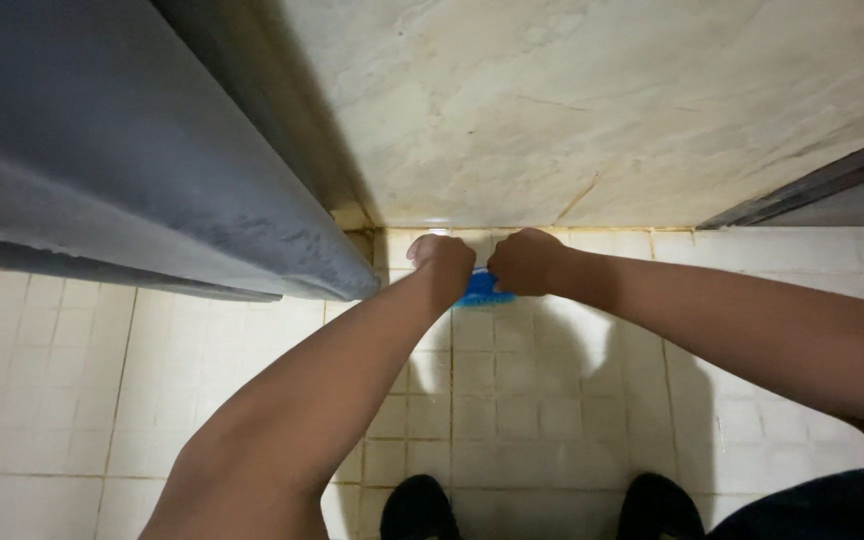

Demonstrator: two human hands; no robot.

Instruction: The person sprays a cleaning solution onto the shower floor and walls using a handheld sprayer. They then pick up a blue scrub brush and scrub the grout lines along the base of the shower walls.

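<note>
On the far left stands a big dark grey door. It leans across the view, and its bottom edge runs down to the right, toward the corner where the wall meets the floor. The wall is pale, with thin brown lines and a few cracks in it. The floor is made of small cream tiles with darker lines between them.

The left arm comes up from the bottom and reaches far out to that corner. The left hand is curled into a fist, with the fingers pressed together around the left end of a blue brush. The brush is down on the floor, right where the floor meets the wall, just beside the bottom corner of the door. Only a small blue bit of it shows between the two hands. Its long side seems to lie from left to right, along the wall. Which way it points cannot be told, because the hands hide most of it.

The right hand is also a closed fist, gripping the right end of the brush. The two hands are almost touching.

Two black shoes peek in at the bottom, on the tiles. At the far right, a dark strip runs along the wall.
</note>
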